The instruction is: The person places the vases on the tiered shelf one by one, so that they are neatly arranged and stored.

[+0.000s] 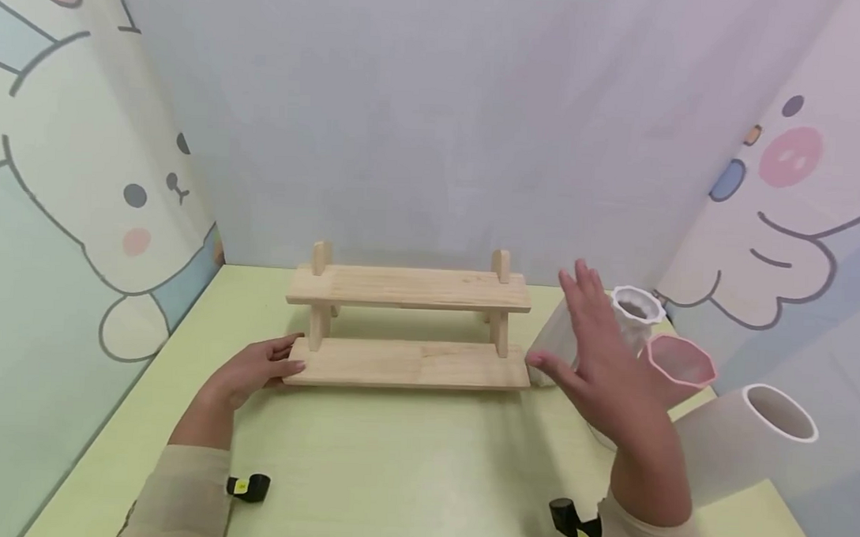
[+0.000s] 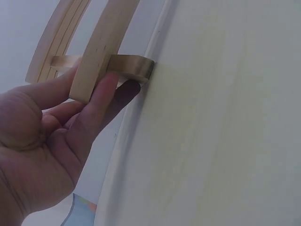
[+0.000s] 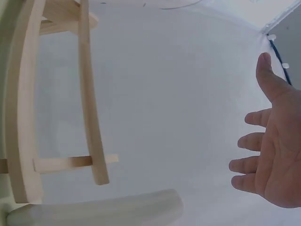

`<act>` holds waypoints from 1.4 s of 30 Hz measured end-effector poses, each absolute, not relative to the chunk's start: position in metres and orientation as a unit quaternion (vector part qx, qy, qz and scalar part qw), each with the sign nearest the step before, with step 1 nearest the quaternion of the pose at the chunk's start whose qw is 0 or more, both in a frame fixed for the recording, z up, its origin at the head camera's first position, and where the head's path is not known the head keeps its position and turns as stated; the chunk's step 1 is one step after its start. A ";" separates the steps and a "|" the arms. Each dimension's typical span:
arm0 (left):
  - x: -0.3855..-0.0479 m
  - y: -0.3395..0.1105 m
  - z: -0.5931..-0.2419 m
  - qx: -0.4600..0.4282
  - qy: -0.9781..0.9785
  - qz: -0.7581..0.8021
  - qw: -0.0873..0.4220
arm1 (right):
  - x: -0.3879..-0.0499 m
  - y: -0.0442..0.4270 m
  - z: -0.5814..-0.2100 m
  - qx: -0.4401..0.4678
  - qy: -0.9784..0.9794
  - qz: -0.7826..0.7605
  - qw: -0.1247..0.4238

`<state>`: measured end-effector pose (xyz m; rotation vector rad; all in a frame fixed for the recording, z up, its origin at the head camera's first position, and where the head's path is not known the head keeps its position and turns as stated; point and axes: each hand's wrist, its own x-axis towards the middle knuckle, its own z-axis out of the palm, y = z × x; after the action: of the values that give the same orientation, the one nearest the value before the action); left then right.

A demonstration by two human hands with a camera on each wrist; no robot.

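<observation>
A two-tier wooden shelf (image 1: 405,364) stands on the table, its upper board behind and above the lower one. My left hand (image 1: 252,369) grips the left end of the lower board; in the left wrist view the fingers and thumb of that hand (image 2: 51,136) pinch the board's end (image 2: 91,70). Raised at the shelf's right, my right hand (image 1: 611,370) has its fingers straight and holds nothing. The right wrist view has this hand (image 3: 277,141) with fingers spread, apart from the shelf (image 3: 23,103).
Behind and beside my right hand are a white vase with a ruffled rim (image 1: 636,315), a pink vase (image 1: 678,372), a wide white cylindrical vase (image 1: 730,445) and another pale vase (image 1: 557,344) by the shelf's right end. Fabric walls (image 1: 435,126) enclose the green-yellow table (image 1: 394,473).
</observation>
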<state>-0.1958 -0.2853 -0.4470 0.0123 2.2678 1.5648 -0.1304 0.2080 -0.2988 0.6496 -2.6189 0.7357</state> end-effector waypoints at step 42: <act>-0.167 -0.319 -0.436 -0.016 0.842 0.511 0.174 | -0.100 0.355 -0.342 0.021 -0.868 0.414 0.273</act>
<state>-0.1669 -0.3192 -0.4356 -0.0443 2.3868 1.4484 -0.1001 0.3545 -0.3417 0.0561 -2.3362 1.1131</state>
